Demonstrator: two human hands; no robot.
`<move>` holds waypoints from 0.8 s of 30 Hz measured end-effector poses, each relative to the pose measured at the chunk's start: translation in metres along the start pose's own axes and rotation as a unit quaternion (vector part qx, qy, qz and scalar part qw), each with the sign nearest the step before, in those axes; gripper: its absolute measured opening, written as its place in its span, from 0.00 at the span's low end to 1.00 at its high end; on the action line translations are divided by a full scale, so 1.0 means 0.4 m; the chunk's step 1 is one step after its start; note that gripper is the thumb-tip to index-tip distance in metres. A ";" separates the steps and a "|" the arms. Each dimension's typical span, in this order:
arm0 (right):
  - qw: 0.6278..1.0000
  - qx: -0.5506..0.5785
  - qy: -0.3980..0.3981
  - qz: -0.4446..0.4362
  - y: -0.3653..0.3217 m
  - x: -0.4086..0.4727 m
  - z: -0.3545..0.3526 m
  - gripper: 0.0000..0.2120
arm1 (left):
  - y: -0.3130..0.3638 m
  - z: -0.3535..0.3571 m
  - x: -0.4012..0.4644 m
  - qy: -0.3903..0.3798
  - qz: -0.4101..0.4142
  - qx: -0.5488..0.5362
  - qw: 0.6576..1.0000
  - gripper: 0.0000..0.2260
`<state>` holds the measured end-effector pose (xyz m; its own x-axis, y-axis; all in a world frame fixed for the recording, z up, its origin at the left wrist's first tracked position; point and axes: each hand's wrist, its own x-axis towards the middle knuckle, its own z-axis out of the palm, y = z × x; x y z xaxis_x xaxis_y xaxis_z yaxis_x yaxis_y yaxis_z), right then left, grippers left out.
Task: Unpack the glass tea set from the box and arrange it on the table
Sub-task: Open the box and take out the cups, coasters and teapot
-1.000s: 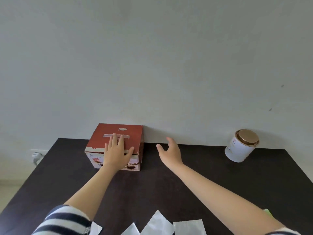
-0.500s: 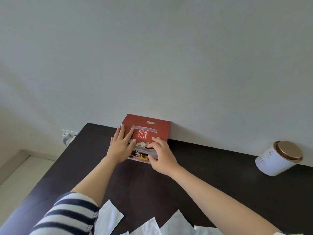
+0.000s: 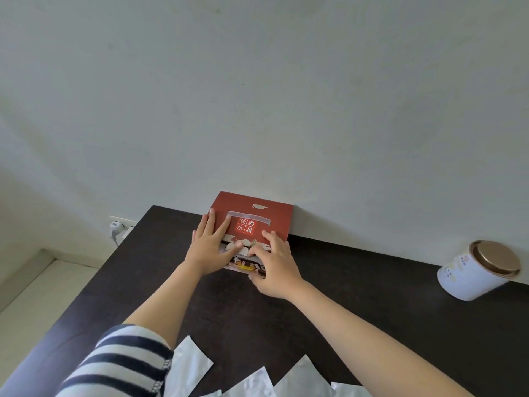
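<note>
A closed red tea set box [image 3: 276, 217] with white characters on its lid stands at the far edge of the dark table [image 3: 357, 310], against the wall. My left hand [image 3: 207, 249] lies flat on the lid's left side, fingers straight and thumb at the front edge. On the box's front right, my right hand [image 3: 276, 270] curls its fingers over the top front edge, with the thumb low at the front face. No glassware is visible.
A white tin with a gold lid [image 3: 476, 272] stands at the far right by the wall. Several white paper packets [image 3: 303, 378] lie at the near edge. A plug [image 3: 116, 227] sits in a wall socket beyond the table's left corner.
My right hand has come from open air beside the box onto its front edge and curled there. My left hand stayed on the lid. My view swung left and closer.
</note>
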<state>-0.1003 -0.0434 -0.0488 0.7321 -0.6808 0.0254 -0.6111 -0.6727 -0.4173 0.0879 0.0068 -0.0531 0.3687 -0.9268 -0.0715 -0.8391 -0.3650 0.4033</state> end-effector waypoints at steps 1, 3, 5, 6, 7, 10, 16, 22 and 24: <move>1.000 -0.011 -0.007 -0.004 0.000 0.001 -0.003 0.21 | 0.000 -0.001 -0.001 0.000 0.003 0.006 1.000 0.39; 1.000 -0.001 -0.015 -0.011 0.004 0.000 -0.006 0.23 | -0.004 -0.003 0.001 -0.004 0.009 0.016 1.000 0.42; 0.997 0.073 0.030 -0.019 0.015 -0.011 0.003 0.24 | -0.009 -0.007 0.001 -0.013 0.019 0.022 0.999 0.44; 0.990 0.114 0.080 -0.015 0.022 -0.019 0.010 0.25 | -0.009 -0.008 0.000 -0.014 0.022 0.016 1.000 0.44; 0.980 0.148 0.131 0.004 0.028 -0.025 0.017 0.27 | -0.008 -0.008 -0.002 -0.006 0.019 0.003 1.000 0.46; 0.948 0.225 0.173 0.142 0.038 -0.023 0.026 0.38 | 0.003 -0.002 -0.009 0.060 -0.058 -0.075 0.994 0.56; 0.928 0.310 0.048 0.199 0.052 0.012 0.054 0.44 | 0.020 -0.007 -0.016 0.076 -0.142 -0.229 0.960 0.60; 0.927 0.338 0.044 0.157 0.051 -0.034 0.050 0.39 | 0.013 -0.007 -0.063 0.089 -0.136 -0.244 0.956 0.57; 0.928 0.339 0.047 0.145 0.041 -0.066 0.056 0.40 | 0.009 -0.002 -0.092 0.092 -0.139 -0.253 0.953 0.57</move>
<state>-0.1228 -0.0301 -0.0767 0.5173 -0.8484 -0.1121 -0.4260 -0.1417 -0.8936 0.0714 0.0396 -0.0482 0.6511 -0.7528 -0.0968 -0.4166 -0.4611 0.7835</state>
